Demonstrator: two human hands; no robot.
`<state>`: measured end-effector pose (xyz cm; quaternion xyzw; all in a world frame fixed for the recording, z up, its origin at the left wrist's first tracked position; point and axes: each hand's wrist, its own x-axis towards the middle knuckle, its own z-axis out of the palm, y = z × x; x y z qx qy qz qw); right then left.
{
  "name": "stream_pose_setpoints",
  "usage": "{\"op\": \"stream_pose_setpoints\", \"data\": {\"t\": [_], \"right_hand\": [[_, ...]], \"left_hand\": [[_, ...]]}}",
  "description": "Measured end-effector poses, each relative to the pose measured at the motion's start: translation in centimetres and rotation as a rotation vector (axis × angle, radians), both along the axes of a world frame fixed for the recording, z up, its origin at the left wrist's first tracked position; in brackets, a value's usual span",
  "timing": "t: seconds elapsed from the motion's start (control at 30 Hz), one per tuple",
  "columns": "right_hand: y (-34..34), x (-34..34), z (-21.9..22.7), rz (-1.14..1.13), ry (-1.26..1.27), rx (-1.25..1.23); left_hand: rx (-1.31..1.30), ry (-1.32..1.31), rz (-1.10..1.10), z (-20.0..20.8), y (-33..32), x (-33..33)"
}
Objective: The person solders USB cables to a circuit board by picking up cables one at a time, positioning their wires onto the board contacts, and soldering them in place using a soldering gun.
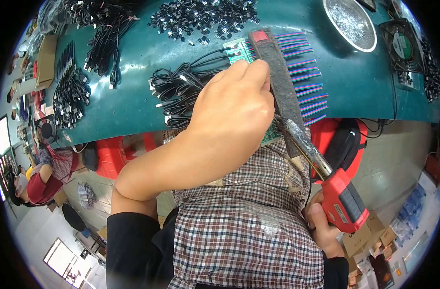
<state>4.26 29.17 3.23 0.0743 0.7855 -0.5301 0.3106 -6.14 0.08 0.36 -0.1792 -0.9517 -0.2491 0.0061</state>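
Checked apron (244, 231) lay nearest; my right hand (321, 226) closed its grip around the light, rigid soldering iron (343, 200)'s red handle, left hand (234, 111) pinching the thin, fragile circuit board (239, 50).

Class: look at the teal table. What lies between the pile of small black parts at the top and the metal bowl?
In the head view, only bare teal table separates the small black parts from the metal bowl.

left hand (234, 103) on green circuit board (239, 50) | right hand (321, 224) grips red soldering gun (343, 200)
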Motion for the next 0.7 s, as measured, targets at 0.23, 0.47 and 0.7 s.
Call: {"op": "stream_pose_setpoints", "data": {"t": [0.23, 0.47, 0.7], "right_hand": [[-0.7, 0.3, -0.5, -0.071, 0.046, -0.048], [-1.3, -0.4, -0.8, -0.14, 0.096, -0.138], [-2.1, -1.1, -0.5, -0.295, 0.143, -0.295]], "left_hand": [[-0.02, 0.006, -0.006, -0.2, 0.1, 0.0], [-0.05, -0.037, 0.057, 0.1, -0.6, 0.8], [0.122, -0.035, 0.3, 0.9, -3.1, 1.7]]}}
